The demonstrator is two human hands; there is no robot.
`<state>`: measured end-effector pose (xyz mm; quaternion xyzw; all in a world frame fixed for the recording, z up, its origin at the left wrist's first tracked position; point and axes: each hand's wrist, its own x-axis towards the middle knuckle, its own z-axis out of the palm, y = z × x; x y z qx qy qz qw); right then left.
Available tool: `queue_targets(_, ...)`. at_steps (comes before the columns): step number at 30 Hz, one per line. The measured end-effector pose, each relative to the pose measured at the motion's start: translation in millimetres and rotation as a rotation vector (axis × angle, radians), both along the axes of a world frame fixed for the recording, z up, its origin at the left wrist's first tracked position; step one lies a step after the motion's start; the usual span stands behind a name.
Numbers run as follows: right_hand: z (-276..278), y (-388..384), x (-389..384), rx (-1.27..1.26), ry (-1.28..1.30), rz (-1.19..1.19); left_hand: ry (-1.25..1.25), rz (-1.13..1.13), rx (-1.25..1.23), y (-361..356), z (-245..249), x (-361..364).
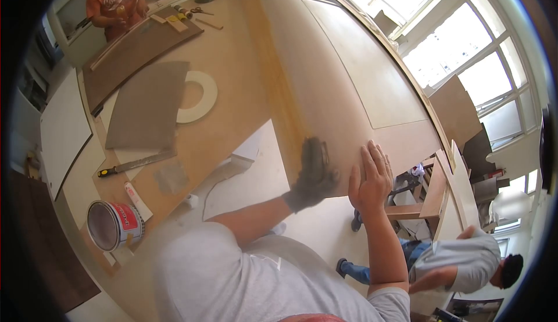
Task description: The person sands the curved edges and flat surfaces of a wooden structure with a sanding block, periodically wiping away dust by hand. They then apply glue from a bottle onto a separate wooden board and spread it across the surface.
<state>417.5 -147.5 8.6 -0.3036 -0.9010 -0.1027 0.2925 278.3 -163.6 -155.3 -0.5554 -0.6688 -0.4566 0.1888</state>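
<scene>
A large pale curved panel (pixel 319 83) stretches away in front of me, with a yellowish-brown strip (pixel 273 78) along its left side. My left hand (pixel 315 176), in a dark grey glove, is at the near end of that strip. Its fingers look curled and are blurred; what they hold, if anything, I cannot make out. Bare and flat, my right hand (pixel 372 176) rests on the panel's near right end, fingers stretched out and pointing away from me.
On the left worktable (pixel 232 49) lie a handsaw (pixel 136 164), an open paint can (pixel 116 223), a white ring (pixel 203 98) and a dark sheet (pixel 148 104). One person (pixel 119 2) stands at the far left; another (pixel 459 261) is at right near a wooden frame (pixel 433 191).
</scene>
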Motion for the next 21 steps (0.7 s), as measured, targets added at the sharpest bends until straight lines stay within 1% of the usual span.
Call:
queue_targets(1, 0.7, -0.2, 0.6, 0.002, -0.004, 0.001, -0.207, -0.162, 0.034, -8.6, 7.2, 9.0)
queue_targets(3, -0.8, -0.6, 1.4, -0.002, -0.005, 0.001, 0.644, 0.301, -0.217, 16.9, 17.8, -31.7)
queue_targets(5, -1.3, -1.3, 1.3, -0.009, 0.003, 0.000, 0.530, 0.170, -0.404, 97.5, 9.1, -112.4)
queue_targets(6, -0.7, -3.5, 1.5, -0.024, 0.002, -0.010, 0.608, 0.275, -0.417, 128.6, 13.0, -152.2)
queue_targets(8, 3.4, -4.6, -0.5, -0.048, 0.000, -0.020, 0.543, 0.306, -0.223, 176.6, -14.1, -188.4)
queue_targets(10, 1.4, -2.7, 1.3, -0.024, -0.009, -0.007, 0.419, 0.265, -0.071, 162.1, -14.7, -173.5)
queue_targets(12, 1.1, 2.3, -1.3, -0.003, 0.008, 0.014, 0.210, 0.130, 0.079, 98.2, -5.4, -93.5)
queue_targets(14, -0.2, 1.5, 0.3, -0.010, 0.026, 0.024, -0.226, -0.150, 0.149, 31.6, -0.5, -29.2)
queue_targets(16, 3.0, -0.2, 0.0, -0.011, 0.025, 0.018, -0.186, -0.195, -0.035, 14.3, 9.6, -20.3)
queue_targets(18, 2.6, -0.6, -0.3, -0.010, 0.022, 0.020, 0.540, 0.110, -0.359, 54.5, 11.7, -69.2)
queue_targets(19, 1.8, -1.6, 0.2, -0.010, 0.015, 0.008, 0.172, -0.008, -0.338, 87.1, 17.2, -107.5)
queue_targets(21, 2.0, -1.5, -0.5, 0.001, 0.006, -0.009, 0.318, 0.188, -0.236, 160.9, 4.9, -196.7)
